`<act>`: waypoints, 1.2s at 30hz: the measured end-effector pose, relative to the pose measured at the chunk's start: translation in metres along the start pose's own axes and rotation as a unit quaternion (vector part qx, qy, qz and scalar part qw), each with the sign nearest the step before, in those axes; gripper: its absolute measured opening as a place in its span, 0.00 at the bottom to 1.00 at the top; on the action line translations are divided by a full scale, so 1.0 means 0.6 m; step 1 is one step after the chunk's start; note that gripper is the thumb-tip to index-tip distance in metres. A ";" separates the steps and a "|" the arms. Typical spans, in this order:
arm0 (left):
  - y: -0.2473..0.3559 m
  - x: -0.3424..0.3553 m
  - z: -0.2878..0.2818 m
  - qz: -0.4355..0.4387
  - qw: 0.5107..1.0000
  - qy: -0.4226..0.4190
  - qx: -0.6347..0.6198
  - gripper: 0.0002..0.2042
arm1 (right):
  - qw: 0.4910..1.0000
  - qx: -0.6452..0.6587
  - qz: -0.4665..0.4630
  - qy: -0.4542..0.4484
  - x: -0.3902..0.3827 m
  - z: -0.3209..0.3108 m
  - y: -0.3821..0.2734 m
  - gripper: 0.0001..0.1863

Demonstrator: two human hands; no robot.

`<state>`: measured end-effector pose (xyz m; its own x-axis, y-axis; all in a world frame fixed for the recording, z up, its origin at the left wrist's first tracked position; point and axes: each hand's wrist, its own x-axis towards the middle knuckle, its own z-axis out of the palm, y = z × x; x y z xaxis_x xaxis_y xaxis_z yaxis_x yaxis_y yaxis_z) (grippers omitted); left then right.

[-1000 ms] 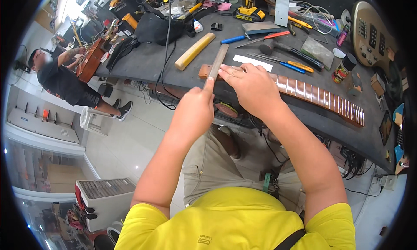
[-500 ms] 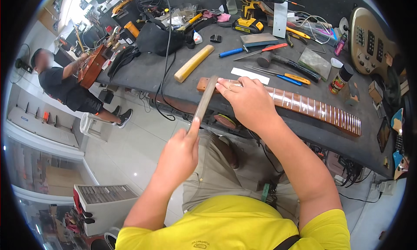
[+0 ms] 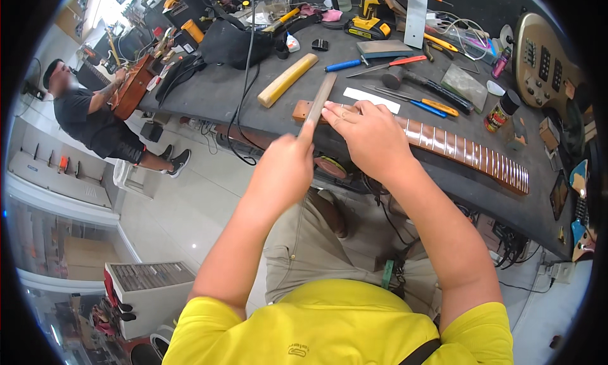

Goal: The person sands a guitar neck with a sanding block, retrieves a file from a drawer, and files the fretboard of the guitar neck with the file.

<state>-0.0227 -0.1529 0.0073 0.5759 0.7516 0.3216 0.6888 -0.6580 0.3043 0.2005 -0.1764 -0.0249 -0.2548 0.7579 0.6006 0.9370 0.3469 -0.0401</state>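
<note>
In the head view, gripping a bar (image 3: 325, 90) with the left hand (image 3: 284, 170), near the centre of the frame, curled tight round its lower end, with the index finger (image 3: 307, 130) stretched along it. Seen jutting up past that hand, slanting over the left end of a neck (image 3: 465, 147). Resting the right hand (image 3: 375, 140) on the neck, partly bent, with fingertips (image 3: 331, 113) right by the bar; cannot tell whether gripping either. Stretched from beneath that hand to the right of the frame: the neck, along the front of the bench (image 3: 209, 96). Above the hands: a yellow block (image 3: 288, 80), a white strip (image 3: 372, 101) and a hammer (image 3: 443, 91). At upper left: a co-worker (image 3: 101, 121) beside a brown guitar body (image 3: 132, 87).
</note>
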 end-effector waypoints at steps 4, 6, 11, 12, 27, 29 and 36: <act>0.013 -0.056 -0.014 -0.006 1.000 -0.015 -0.003 0.23 | 1.000 0.004 0.009 -0.006 -0.011 -0.001 0.013 0.25; 0.013 -0.109 -0.024 -0.029 0.998 -0.045 -0.014 0.23 | 1.000 -0.021 0.000 -0.011 -0.013 0.004 0.012 0.25; -0.012 0.005 0.004 0.045 0.999 0.013 0.013 0.24 | 1.000 -0.002 0.004 -0.012 0.001 -0.002 0.004 0.26; -0.012 0.009 -0.001 0.039 0.999 0.005 0.010 0.24 | 1.000 0.004 0.002 -0.011 0.001 -0.001 0.003 0.26; -0.013 -0.087 0.001 0.021 1.000 -0.007 -0.012 0.27 | 1.000 -0.018 -0.001 -0.003 -0.015 0.006 0.014 0.25; 0.003 -0.064 -0.004 0.027 0.999 -0.011 0.013 0.27 | 1.000 -0.030 -0.006 0.008 -0.015 0.004 0.010 0.26; -0.005 -0.084 0.011 0.019 1.000 -0.003 -0.012 0.24 | 1.000 -0.021 -0.004 -0.004 -0.021 0.005 0.019 0.25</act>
<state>-0.0509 -0.1886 -0.0158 0.6034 0.7266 0.3285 0.6563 -0.6866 0.3129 0.2136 -0.1806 -0.0351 -0.2633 0.7603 0.5937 0.9443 0.3290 -0.0025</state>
